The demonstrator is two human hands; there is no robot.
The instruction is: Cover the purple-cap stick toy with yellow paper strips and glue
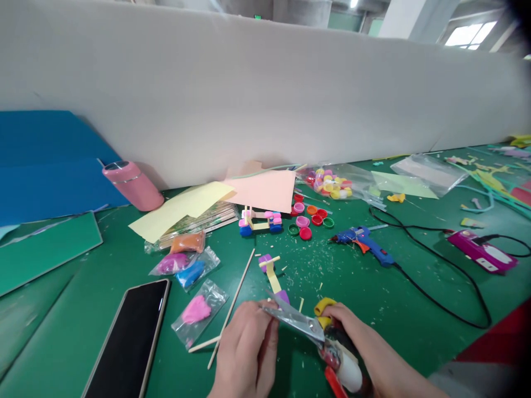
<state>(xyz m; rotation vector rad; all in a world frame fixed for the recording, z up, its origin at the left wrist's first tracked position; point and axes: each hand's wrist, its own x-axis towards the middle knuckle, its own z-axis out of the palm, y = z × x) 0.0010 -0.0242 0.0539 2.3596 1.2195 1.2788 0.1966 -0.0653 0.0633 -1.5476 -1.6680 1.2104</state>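
Observation:
My right hand (348,329) grips a pair of scissors (298,320) with yellow on the handle; the blades stand apart and point left. Close to the blade tips, my left hand (249,345) is closed in a pinch, and what it holds is hidden or too small to name. Just beyond the blades lies a small piece with purple ends (271,276) joined by a pale strip. A white and red object (348,370) shows below my right hand, partly covered. Thin wooden sticks (232,309) lie beside my left hand.
Beyond my hands stands a small wheeled frame (260,222), near coloured bottle caps (305,222). A blue glue gun (365,243) trails a black cord on the right. Clay packets (197,309), a phone (128,342) and a pink bottle (135,187) are on the left.

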